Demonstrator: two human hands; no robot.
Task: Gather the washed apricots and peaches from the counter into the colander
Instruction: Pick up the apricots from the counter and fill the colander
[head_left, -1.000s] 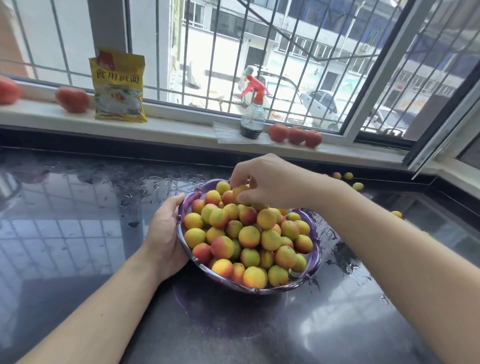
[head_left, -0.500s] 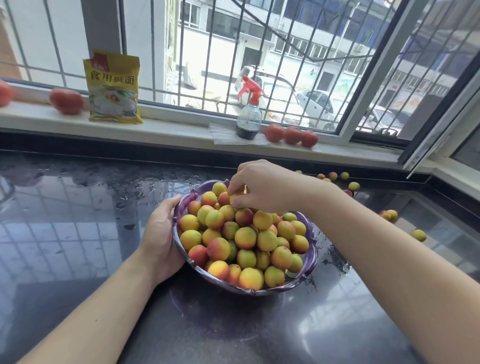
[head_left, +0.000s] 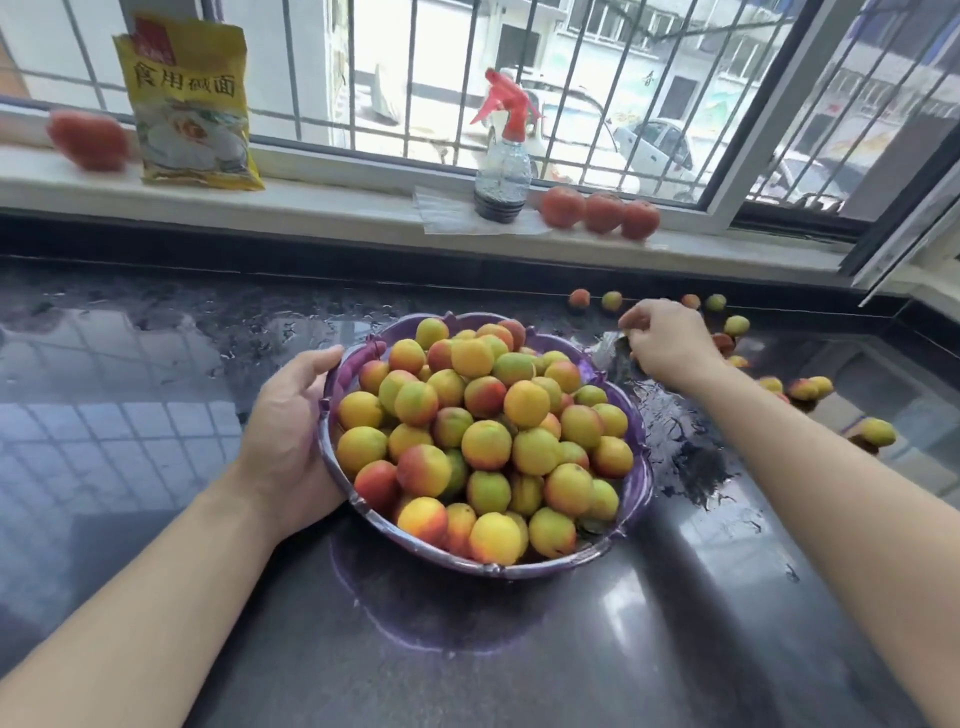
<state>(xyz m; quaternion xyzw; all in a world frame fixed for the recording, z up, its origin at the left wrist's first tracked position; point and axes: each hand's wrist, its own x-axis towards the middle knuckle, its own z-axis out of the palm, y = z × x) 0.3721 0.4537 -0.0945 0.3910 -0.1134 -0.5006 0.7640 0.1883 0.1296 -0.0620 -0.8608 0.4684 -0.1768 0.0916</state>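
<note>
A purple colander (head_left: 642, 483) stands on the wet black counter (head_left: 130, 431), heaped with yellow, green and red apricots and peaches (head_left: 488, 441). My left hand (head_left: 288, 431) grips its left rim, thumb over the edge. My right hand (head_left: 667, 345) hovers low over the counter just right of the colander, back up, fingers loosely curled, no fruit visible in it. Loose fruits lie around and beyond it: two by the back wall (head_left: 595, 300), several more (head_left: 736, 326) to the right, and one far right (head_left: 878, 431).
On the white windowsill stand a yellow bag (head_left: 189, 104), a spray bottle with a red trigger (head_left: 503, 171), three tomatoes (head_left: 600, 212) and another tomato at the left (head_left: 88, 140). Water puddles spread right of the colander (head_left: 691, 457).
My right hand left the top of the fruit pile and moved right, out over the counter by the loose fruits. My left hand stayed on the colander rim.
</note>
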